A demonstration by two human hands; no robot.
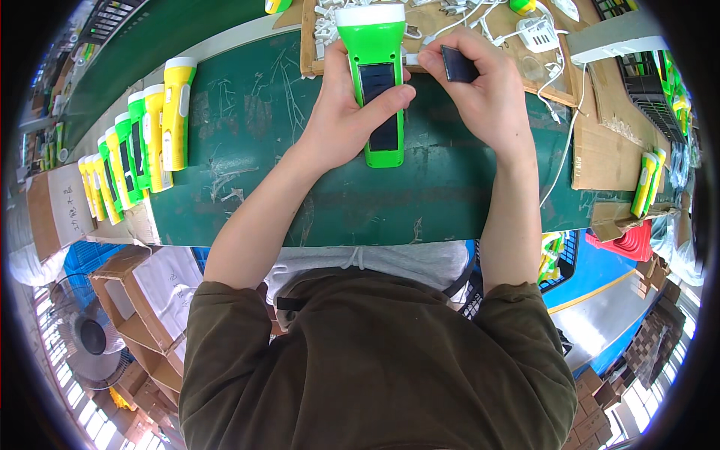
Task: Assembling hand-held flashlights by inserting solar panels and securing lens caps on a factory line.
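**Scuffed green worktop, green flashlight in your left hand**

The worktop [435,202] before you is smooth dark green, scored with pale scratches and shreds of what looks like clear film. On your left, a cardboard box [67,202] carries dark handwritten characters, and a white sheet [169,289] below bears more handwriting, small and bent by the lens. You can make out no lettering on the flashlight you hold.

Your left hand [341,112] is wrapped around that green flashlight [379,58], thumb across its front, above the worktop's far side. Its body is glossy, plastic-looking, flared toward a round white head, with a dark rectangular panel [377,76] set into the front. Your right hand [486,94], just beside it, has its fingers curled on a small, flat, dark square piece [459,66] with a slight sheen. The two hands are close but apart.

Beyond them, a wooden tray [308,41] holds white plugs and tangled cables; one thin white cable [564,154] trails down the worktop. To your left, yellow and green flashlights [155,139] with white heads line up side by side. Corrugated brown cardboard [607,161] lies to your right.
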